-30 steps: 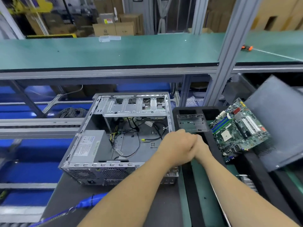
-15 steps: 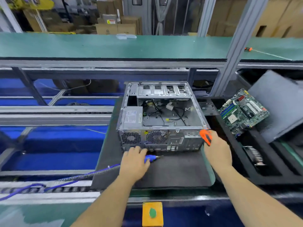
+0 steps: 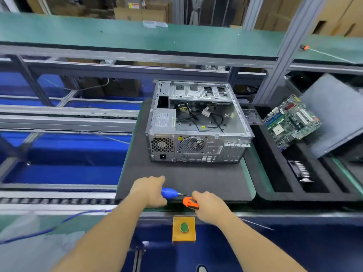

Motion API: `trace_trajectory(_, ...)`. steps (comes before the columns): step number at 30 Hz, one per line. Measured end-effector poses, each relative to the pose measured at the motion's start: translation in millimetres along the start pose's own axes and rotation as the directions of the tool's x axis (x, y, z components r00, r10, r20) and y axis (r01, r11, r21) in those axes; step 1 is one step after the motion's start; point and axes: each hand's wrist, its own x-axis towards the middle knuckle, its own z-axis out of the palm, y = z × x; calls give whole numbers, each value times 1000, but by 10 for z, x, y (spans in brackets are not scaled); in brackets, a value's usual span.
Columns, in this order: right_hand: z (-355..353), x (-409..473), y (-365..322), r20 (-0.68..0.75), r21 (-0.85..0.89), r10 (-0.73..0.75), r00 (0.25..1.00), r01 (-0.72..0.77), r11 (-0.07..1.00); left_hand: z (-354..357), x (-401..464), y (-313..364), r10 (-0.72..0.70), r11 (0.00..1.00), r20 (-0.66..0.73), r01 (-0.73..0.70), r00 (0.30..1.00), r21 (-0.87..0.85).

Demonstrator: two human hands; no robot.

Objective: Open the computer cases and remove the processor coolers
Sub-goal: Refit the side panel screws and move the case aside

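Left hand (image 3: 150,191): fingers curled around blue screwdriver (image 3: 170,192), at the near edge of black mat (image 3: 196,179). Right hand (image 3: 209,208): grips orange tool (image 3: 190,203), just beside the screwdriver tip. Computer case (image 3: 198,122): open, at the mat's far end. Circuit board (image 3: 291,120): right, in a black tray (image 3: 275,173).

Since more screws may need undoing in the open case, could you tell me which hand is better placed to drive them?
The left hand, probably: it already grips the blue screwdriver, tip pointing right. The right hand holds an orange tool. Both sit at the mat's near edge, short of the case.
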Motion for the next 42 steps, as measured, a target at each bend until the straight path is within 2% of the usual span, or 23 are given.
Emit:
trace_trajectory(4,187,7,-281,45,-86,2,999,2,996,201,-401,-158,83,983,113,-63,990,-170)
trace_trajectory(7,421,43,-406,120,-119,82,989,-68,991,435,-600,-183,49,966,141,-11,989,-260)
trace_trajectory(14,498,183,-461,180,1,166,969,-169,986,731,-707,-158,35,959,218,29,975,-284)
trace_trajectory(21,536,346,-515,198,-67,245,949,-236,969,744,-600,-149,9,942,180,52,984,-332)
trace_trajectory(25,499,348,-567,218,-108,231,948,-212,971,672,-566,-113,-5,953,145,48,989,-299)
trace_trajectory(29,464,200,-622,156,-124,168,973,-150,981,502,-569,-168,-14,969,114,41,993,-244)
trace_trajectory(33,56,93,-566,-7,-52,151,988,-151,987,212,-538,-205,-73,964,44,82,996,-253)
trace_trajectory(37,-508,-26,-474,-144,54,152,978,-145,988,-159,-412,-49,-123,920,-73,86,990,-383)
trace_trajectory(42,-1017,-195,-386,-290,168,164,943,-118,979,-586,-291,239,-177,805,-257,-11,950,-593)
